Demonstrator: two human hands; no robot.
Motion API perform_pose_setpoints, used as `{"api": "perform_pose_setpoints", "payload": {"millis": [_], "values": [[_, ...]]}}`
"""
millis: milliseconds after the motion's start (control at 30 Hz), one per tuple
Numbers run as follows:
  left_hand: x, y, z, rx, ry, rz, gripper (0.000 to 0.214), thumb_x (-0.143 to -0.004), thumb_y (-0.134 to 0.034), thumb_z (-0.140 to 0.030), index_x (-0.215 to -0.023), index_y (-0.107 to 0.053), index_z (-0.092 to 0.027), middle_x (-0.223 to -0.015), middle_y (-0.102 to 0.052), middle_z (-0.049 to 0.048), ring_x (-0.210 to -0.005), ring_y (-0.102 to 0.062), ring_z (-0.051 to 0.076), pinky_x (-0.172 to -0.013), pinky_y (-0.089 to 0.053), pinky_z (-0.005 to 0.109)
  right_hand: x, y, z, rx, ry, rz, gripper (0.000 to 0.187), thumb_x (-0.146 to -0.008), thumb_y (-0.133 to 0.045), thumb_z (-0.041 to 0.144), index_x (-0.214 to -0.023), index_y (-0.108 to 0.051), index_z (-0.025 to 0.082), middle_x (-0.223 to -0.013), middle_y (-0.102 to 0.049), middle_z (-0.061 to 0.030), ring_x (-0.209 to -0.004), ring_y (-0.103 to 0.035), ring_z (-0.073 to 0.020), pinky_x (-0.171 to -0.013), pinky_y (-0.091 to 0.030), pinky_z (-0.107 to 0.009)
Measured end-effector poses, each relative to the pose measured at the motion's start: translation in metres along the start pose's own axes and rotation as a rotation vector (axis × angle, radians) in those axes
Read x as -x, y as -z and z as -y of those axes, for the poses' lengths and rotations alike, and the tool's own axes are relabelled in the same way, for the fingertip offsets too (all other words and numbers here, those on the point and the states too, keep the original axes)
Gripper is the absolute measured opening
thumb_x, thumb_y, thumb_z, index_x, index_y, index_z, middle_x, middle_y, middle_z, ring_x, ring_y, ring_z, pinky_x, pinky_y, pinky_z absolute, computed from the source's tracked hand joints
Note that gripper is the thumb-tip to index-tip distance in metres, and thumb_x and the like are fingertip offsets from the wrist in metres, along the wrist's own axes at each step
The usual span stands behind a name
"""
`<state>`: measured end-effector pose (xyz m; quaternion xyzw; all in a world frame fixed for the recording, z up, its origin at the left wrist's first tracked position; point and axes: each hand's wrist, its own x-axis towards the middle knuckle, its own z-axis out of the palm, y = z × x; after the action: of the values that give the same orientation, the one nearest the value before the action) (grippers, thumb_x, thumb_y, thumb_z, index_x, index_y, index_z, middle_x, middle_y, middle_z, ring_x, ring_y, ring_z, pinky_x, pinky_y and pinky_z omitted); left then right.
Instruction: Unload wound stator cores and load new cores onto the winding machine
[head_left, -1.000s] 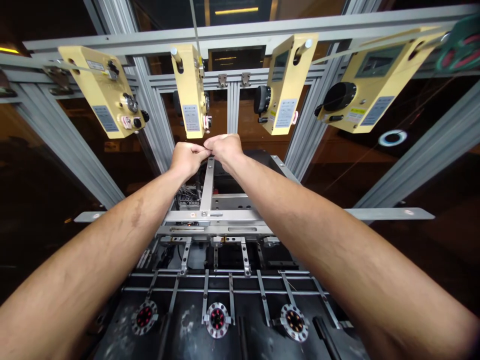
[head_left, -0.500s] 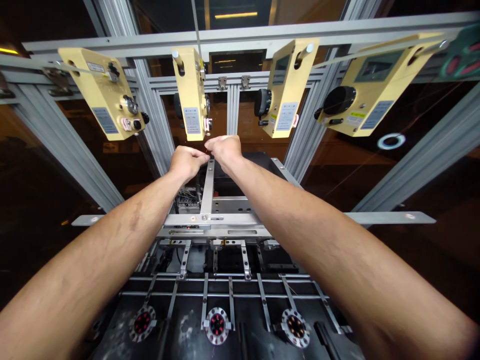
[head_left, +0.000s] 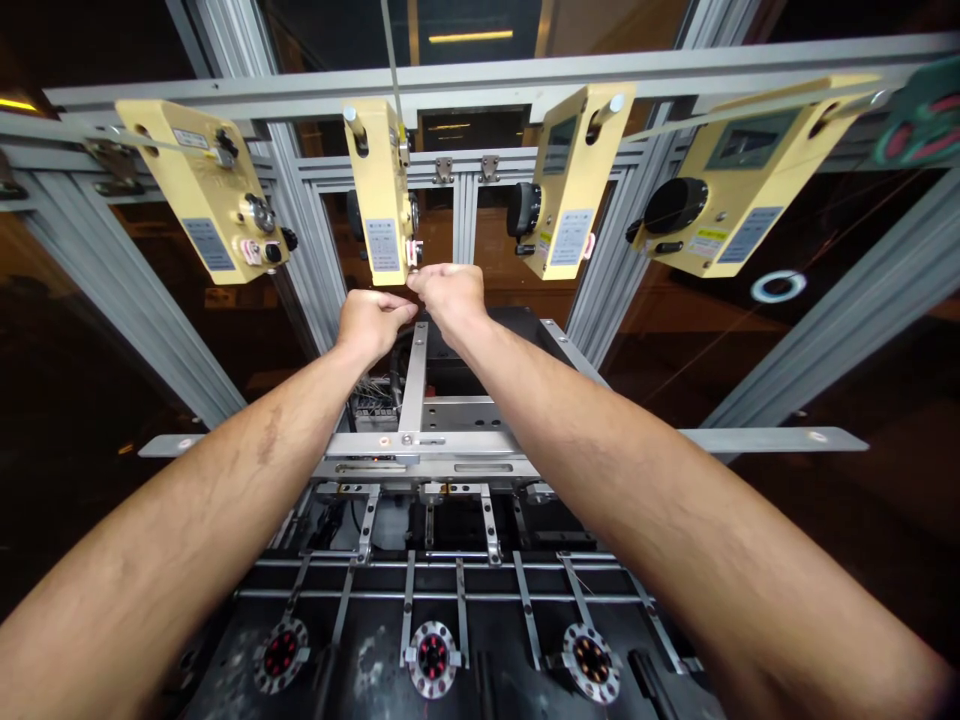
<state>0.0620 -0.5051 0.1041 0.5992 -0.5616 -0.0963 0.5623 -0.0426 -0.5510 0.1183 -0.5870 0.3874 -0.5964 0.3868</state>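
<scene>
My left hand (head_left: pixel 366 325) is closed in a pinch, its thumb and forefinger pointing right, just under the second yellow wire tensioner (head_left: pixel 371 170). My right hand (head_left: pixel 454 298) is pinched too, with its fingertips at the tensioner's lower right corner, beneath a small pink-and-white wheel (head_left: pixel 415 252). Between the two pinches runs a fine wire, barely visible; a faint orange strand showed there a moment ago. The fingertips of both hands are close together but apart. Thumbs and fingers hide most of what they hold.
More yellow tensioners (head_left: pixel 202 195) hang from the aluminium rail (head_left: pixel 480 85). A horizontal metal bar (head_left: pixel 765 440) crosses below the hands. Nearer are metal rods and round perforated heads (head_left: pixel 433 660) on a dark plate. A white ring (head_left: pixel 778 287) hangs at right.
My right hand has risen slightly, its fingertips now up against the tensioner's bottom corner. My left hand has stayed nearly still, and the view has shifted very little.
</scene>
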Motion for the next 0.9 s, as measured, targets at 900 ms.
{"api": "perform_pose_setpoints", "payload": {"millis": [900], "values": [[-0.001, -0.002, -0.005, -0.04, -0.026, 0.003, 0.009, -0.069, -0.073, -0.017, -0.074, -0.08, -0.015, -0.069, -0.076, 0.0036, -0.069, -0.068, 0.019, -0.07, -0.05, 0.028, -0.006, -0.001, 0.0, -0.152, -0.06, 0.026, 0.01, -0.063, -0.067, 0.016, -0.072, -0.07, 0.015, -0.062, -0.065, 0.0032, -0.063, -0.064, -0.0135, -0.066, -0.054, -0.026]]}}
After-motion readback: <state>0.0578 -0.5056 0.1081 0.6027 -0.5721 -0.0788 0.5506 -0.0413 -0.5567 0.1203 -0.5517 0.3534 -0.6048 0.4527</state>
